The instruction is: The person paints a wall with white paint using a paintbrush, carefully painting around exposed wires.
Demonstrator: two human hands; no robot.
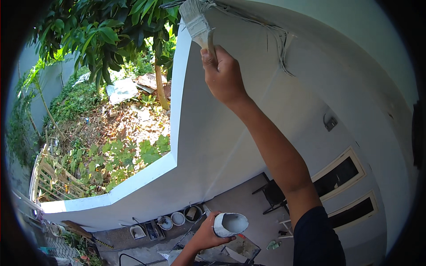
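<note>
My right hand is raised high and closed around the handle of a paintbrush. Pale paint coats the brush's bristles and ferrule, and its tip points up at the top of the wall. Beside the bristles runs a bundle of loose grey cables, also smeared pale; whether the brush touches it I cannot tell. Low in the view, my left hand is wrapped around a small white cup with paint-crusted sides. Whitish paint shows inside the cup, tilted slightly toward me.
A grey wall with a white top edge bends around a leafy yard with a tree. Far below stand several buckets, a dark chair and a cluttered surface. Two framed windows are at the right.
</note>
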